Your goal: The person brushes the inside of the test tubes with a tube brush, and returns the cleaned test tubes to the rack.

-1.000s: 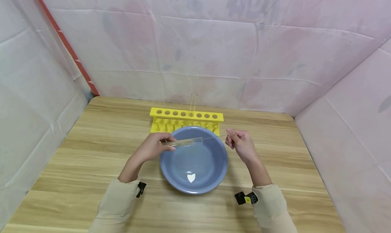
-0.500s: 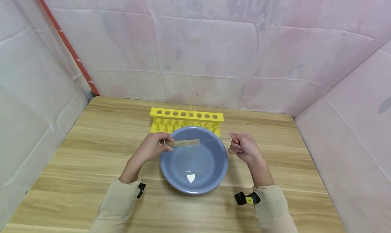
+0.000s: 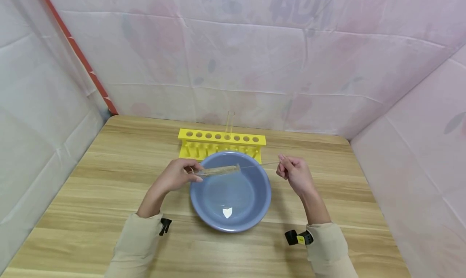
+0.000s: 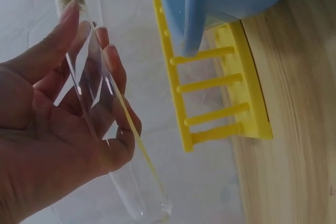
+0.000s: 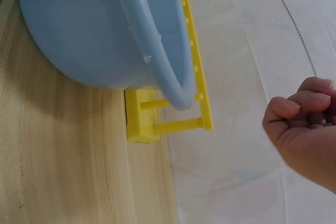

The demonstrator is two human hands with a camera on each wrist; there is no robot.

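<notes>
Glass tube point(image 3: 210, 172): held nearly level above the far part of the basin, mouth to the right.
Brush point(image 3: 226, 170): bristles inside the tube, toward the mouth; its twisted wire handle point(image 5: 295, 23) runs out to the right.
Left hand point(image 3: 177, 174): thumb and fingers gripping the tube toward its closed left end.
Right hand point(image 3: 296, 174): well apart from the left one, fingers curled, pinching the end of the wire past the basin's right rim.
Basin point(image 3: 261, 193): blue and round, between the forearms, drops on its rim, a bright reflection at its near side.
Rack point(image 3: 222, 141): yellow, just behind the basin, with a row of eight holes.
Second tube point(image 3: 230, 122): clear, standing in the rack's fifth hole from the left.
Table point(image 3: 109, 189): pale wood, under basin and rack.
Cloth point(image 3: 236, 59): whitish with pink patches, along the far side.
</notes>
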